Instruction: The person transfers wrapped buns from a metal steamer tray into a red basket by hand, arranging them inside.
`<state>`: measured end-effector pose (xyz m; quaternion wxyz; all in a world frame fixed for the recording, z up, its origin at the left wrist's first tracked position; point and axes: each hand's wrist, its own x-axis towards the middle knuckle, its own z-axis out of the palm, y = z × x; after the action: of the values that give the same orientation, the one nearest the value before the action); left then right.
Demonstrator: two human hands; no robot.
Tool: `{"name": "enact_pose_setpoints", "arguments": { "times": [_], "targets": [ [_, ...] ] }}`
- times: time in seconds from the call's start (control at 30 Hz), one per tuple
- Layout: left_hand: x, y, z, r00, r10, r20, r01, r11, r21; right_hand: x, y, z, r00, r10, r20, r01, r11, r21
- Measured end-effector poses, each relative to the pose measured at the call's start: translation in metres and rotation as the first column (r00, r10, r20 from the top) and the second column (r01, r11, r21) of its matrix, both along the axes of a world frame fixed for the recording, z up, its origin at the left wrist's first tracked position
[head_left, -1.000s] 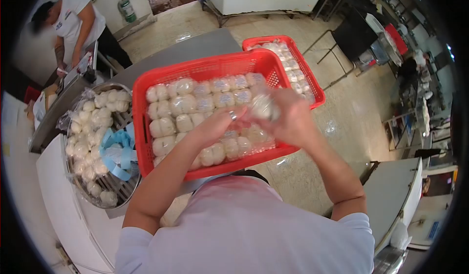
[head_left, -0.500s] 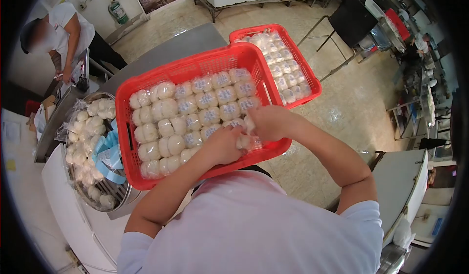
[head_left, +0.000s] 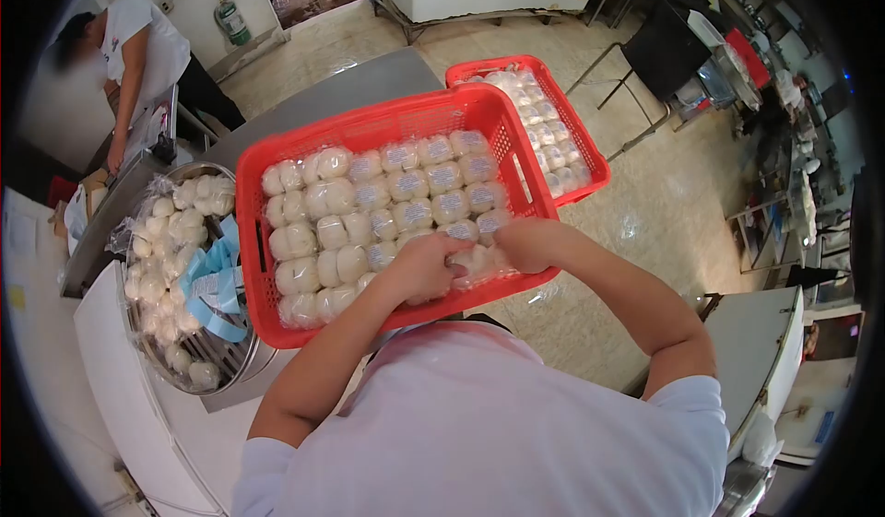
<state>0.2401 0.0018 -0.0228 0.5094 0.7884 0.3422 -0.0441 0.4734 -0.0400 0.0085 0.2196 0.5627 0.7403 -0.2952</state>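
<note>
Red basket [head_left: 369, 128] centred, I see the left hand [head_left: 429, 268] and right hand [head_left: 530, 244] touching a pack [head_left: 479, 261] in its near right corner, fingers too hidden to judge their grip, where pressing too hard could squash it.

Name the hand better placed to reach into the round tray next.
Probably the left hand: the round tray stands on its side of the near basket, while the right hand is at the basket's right end, farther away, and would have to cross over.
</note>
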Motion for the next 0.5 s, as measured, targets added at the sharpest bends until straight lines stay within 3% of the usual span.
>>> {"name": "enact_pose_setpoints", "arguments": {
  "times": [0.03,0.1,0.13,0.2,0.3,0.4,0.43,0.5],
  "targets": [
    [-0.003,0.005,-0.002,0.999,-0.013,0.035,0.012,1.000,0.022,-0.002,0.003,0.004,0.999,-0.042,0.001,0.042,0.999,-0.013],
    [-0.008,0.015,-0.020,0.994,-0.030,0.108,0.023,0.998,0.060,-0.012,0.002,0.021,0.983,-0.101,-0.154,0.132,0.970,0.206],
    [-0.010,0.021,-0.040,0.982,-0.004,0.187,0.008,1.000,-0.020,-0.019,0.002,0.027,0.964,-0.113,-0.239,0.184,0.935,0.302],
    [-0.020,0.032,-0.076,0.941,0.062,0.332,-0.004,0.985,-0.172,-0.031,0.007,0.009,0.950,-0.131,-0.284,0.169,0.979,0.116],
    [-0.038,0.024,-0.032,0.997,0.055,0.048,-0.057,0.997,0.052,-0.048,0.002,-0.012,0.955,-0.097,-0.280,0.100,0.995,-0.005],
    [-0.059,0.011,-0.018,0.989,0.087,0.121,-0.085,0.996,-0.028,-0.053,-0.002,-0.018,0.960,-0.092,-0.263,0.090,0.996,-0.020],
    [-0.065,0.005,-0.009,0.994,0.065,0.093,-0.068,0.997,0.028,-0.053,-0.004,-0.018,0.960,-0.101,-0.260,0.099,0.995,-0.019],
    [-0.071,0.002,0.008,0.999,0.032,0.037,-0.037,0.988,0.152,-0.052,-0.008,-0.021,0.926,-0.064,-0.372,0.163,0.957,0.239]
  ]
}}
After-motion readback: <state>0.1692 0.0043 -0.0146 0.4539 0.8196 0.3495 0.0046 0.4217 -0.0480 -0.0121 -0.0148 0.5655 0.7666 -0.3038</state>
